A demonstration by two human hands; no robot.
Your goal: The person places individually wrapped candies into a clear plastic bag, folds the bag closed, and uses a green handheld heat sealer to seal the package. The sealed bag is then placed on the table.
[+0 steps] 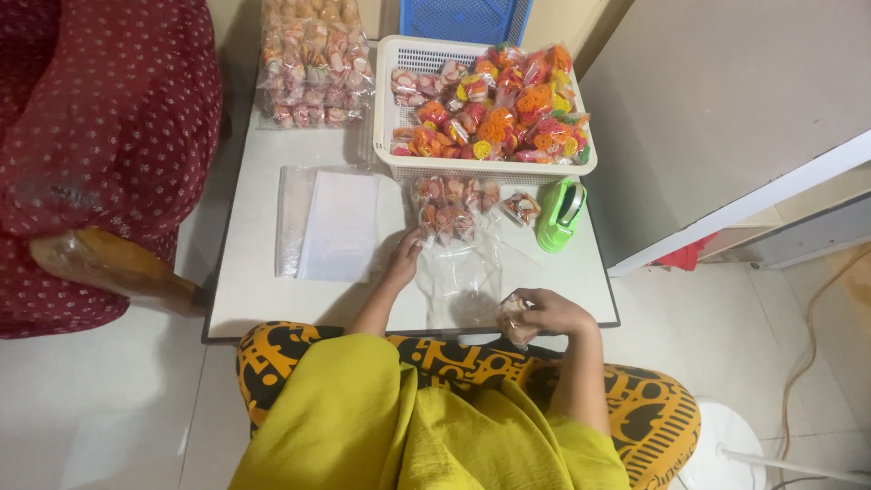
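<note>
**A:** What is on the table (254,272)?

**B:** A low white table seen from above. At its far edge stands a white plastic basket (390,109) heaped with small clear packets of orange, yellow and pink sweets. Left of the basket lies a large clear bag (313,63) packed with more pink and white packets. Nearer, on the left, is a flat stack of empty clear bags (331,225). A green tape dispenser (560,214) sits just right of centre, below the basket.

**A:** And the hands?

**B:** The left hand (406,257) lies flat, fingers spread, on a loose sheet of clear plastic (467,272), just beside a small pile of pink packets (451,207). The right hand (549,313) is curled closed around one small clear packet (513,319), held at the table's near edge.

**A:** Anything else?

**B:** One single packet (522,209) rests beside the dispenser. A red dotted cushion (109,136) sits at the left.
</note>
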